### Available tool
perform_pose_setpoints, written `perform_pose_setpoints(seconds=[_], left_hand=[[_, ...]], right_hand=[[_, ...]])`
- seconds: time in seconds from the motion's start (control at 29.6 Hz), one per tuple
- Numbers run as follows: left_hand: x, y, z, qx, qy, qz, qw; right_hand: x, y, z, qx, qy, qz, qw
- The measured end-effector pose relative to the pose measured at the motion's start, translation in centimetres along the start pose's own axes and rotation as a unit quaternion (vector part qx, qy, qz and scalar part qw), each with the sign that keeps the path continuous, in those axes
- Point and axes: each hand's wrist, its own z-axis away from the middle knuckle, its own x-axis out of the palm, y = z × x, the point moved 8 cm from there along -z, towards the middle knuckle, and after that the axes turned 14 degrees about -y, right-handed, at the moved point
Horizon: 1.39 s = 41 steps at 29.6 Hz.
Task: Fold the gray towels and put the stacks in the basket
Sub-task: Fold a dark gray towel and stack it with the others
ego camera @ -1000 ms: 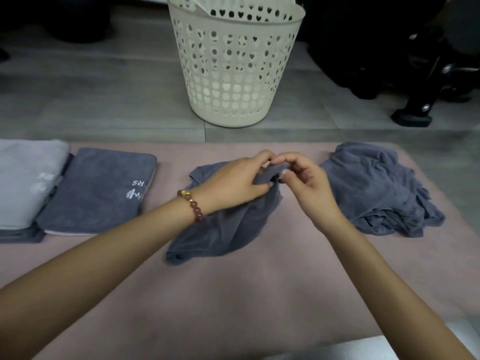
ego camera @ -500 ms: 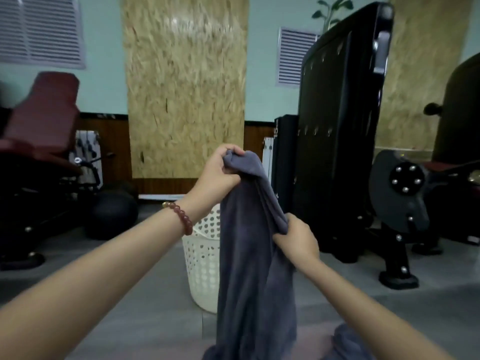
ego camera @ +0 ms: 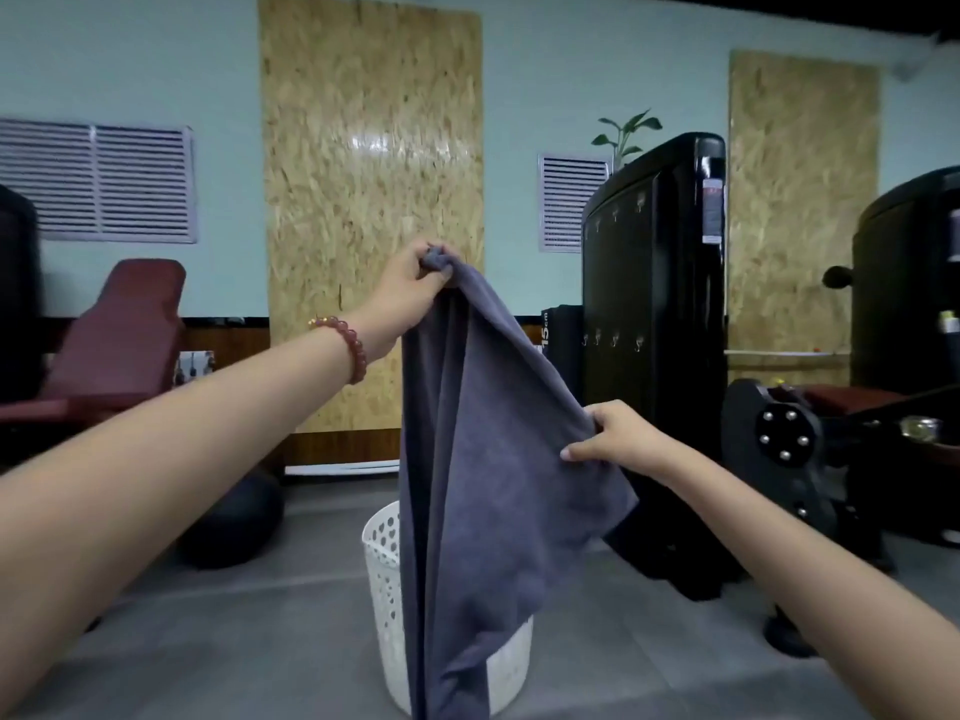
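A dark gray towel [ego camera: 483, 480] hangs in the air in front of me. My left hand [ego camera: 410, 288], raised high, pinches its top corner. My right hand [ego camera: 618, 439], lower and to the right, grips the towel's right edge and pulls it sideways. The towel drapes down over the white perforated basket [ego camera: 384, 569], which stands on the floor behind it and is mostly hidden. The table and the other towels are out of view.
A tall black gym machine [ego camera: 654, 324] stands right of the towel, with more black equipment [ego camera: 784, 449] farther right. A maroon bench [ego camera: 114, 345] and a dark ball [ego camera: 234, 527] sit at the left. Gray floor surrounds the basket.
The towel has been lifted off the table into the air and the view has tilted up. My left hand rose higher; my right hand slid down and out along the edge, spreading the towel.
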Motion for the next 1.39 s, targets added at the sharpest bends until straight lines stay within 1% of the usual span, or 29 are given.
perform_pose_setpoints(seconds=[0.03,0.07,0.1,0.14,0.17,0.2,0.27,0.34,0.41,0.44,0.47,0.54,0.61,0.68,0.74,0.78,0.85,0.88,0.91,0.98,1.01,1.08,1.15,1.22,1.25,1.28,1.32,1.35,1.39], left_hand=[[-0.8,-0.1,0.1,-0.007,0.026,-0.005,1.000],[-1.6,-0.5,0.4,-0.017,0.049,-0.010,0.999],[-2.9,-0.7,0.9,-0.026,0.062,-0.043,0.997],[-3.5,-1.4,1.4,-0.039,0.062,-0.084,0.994],[-4.0,-2.2,1.8,-0.054,0.061,-0.128,0.988],[-4.4,-3.1,2.4,-0.067,0.052,-0.173,0.981],[-5.0,-5.1,3.7,-0.114,0.043,-0.184,0.975],[-5.6,-5.7,5.1,-0.156,0.051,-0.224,0.961],[-6.0,-6.9,6.4,-0.192,0.048,-0.322,0.926],[-6.2,-7.4,7.1,-0.204,0.055,-0.346,0.914],[-6.3,-8.0,7.8,-0.209,0.066,-0.347,0.912],[-6.1,-9.3,8.6,-0.216,0.083,-0.297,0.926],[-5.8,-9.9,8.9,-0.233,0.104,-0.266,0.930],[-5.6,-10.7,8.5,-0.234,0.104,-0.238,0.937],[-5.8,-10.9,7.6,-0.196,0.120,-0.158,0.960],[-5.9,-10.7,7.2,-0.176,0.136,-0.123,0.967],[-5.8,-10.4,6.7,-0.156,0.160,-0.090,0.970],[-5.5,-10.8,6.7,-0.159,0.151,-0.083,0.972],[-4.9,-11.4,6.8,-0.170,0.124,-0.087,0.974],[-3.3,-13.6,7.7,-0.193,0.050,-0.130,0.971],[-2.6,-15.0,8.4,-0.209,0.017,-0.137,0.968],[-1.1,-17.4,10.2,-0.243,-0.054,-0.093,0.964],[0.3,-19.7,11.8,-0.303,-0.144,-0.039,0.941],[0.7,-22.0,13.1,-0.358,-0.228,-0.019,0.905],[0.5,-23.0,13.2,-0.367,-0.244,-0.032,0.897],[0.3,-23.5,13.1,-0.363,-0.245,-0.047,0.898],[0.4,-23.6,12.6,-0.347,-0.244,-0.044,0.905],[0.5,-23.2,11.9,-0.325,-0.232,-0.044,0.916],[0.5,-22.1,11.1,-0.307,-0.212,-0.047,0.927]], right_hand=[[-0.3,1.8,0.1,0.031,0.007,0.040,0.999],[-0.6,3.8,0.5,0.052,0.015,0.052,0.997],[-1.0,5.4,0.9,0.058,0.045,0.025,0.997],[-1.7,6.8,1.7,0.062,0.109,-0.038,0.991],[-3.0,8.1,2.6,0.061,0.180,-0.105,0.976],[-4.0,8.9,3.1,0.050,0.233,-0.162,0.958],[-5.6,8.9,3.5,0.039,0.287,-0.244,0.925],[-6.9,7.9,3.8,0.037,0.303,-0.296,0.905],[-7.2,7.4,3.7,0.032,0.304,-0.302,0.903],[-7.0,7.2,3.5,0.033,0.298,-0.304,0.904],[-6.8,7.2,3.4,0.034,0.291,-0.311,0.904],[-6.6,7.6,3.1,0.034,0.300,-0.324,0.897],[-6.9,8.3,3.1,0.048,0.328,-0.317,0.888],[-7.4,8.5,3.4,0.043,0.359,-0.314,0.878],[-8.6,7.7,3.5,0.013,0.392,-0.257,0.883],[-9.2,6.7,3.6,-0.016,0.406,-0.226,0.885],[-9.7,5.0,3.8,-0.071,0.415,-0.213,0.882],[-9.5,4.6,3.7,-0.082,0.400,-0.219,0.886],[-9.0,5.0,3.2,-0.077,0.376,-0.224,0.896],[-7.4,7.1,2.8,-0.025,0.340,-0.217,0.915],[-6.6,8.3,2.9,-0.007,0.338,-0.199,0.920],[-5.2,9.8,3.4,-0.005,0.318,-0.137,0.938],[-3.7,10.2,3.0,-0.020,0.234,-0.044,0.971],[-1.9,10.2,2.3,-0.015,0.114,0.041,0.993],[-1.1,10.3,2.0,0.000,0.060,0.095,0.994],[-0.4,10.3,1.8,0.024,0.012,0.161,0.987],[0.3,10.4,1.7,0.048,-0.032,0.229,0.972],[0.8,10.3,1.6,0.066,-0.072,0.301,0.949],[1.1,10.1,1.4,0.085,-0.106,0.373,0.918]])
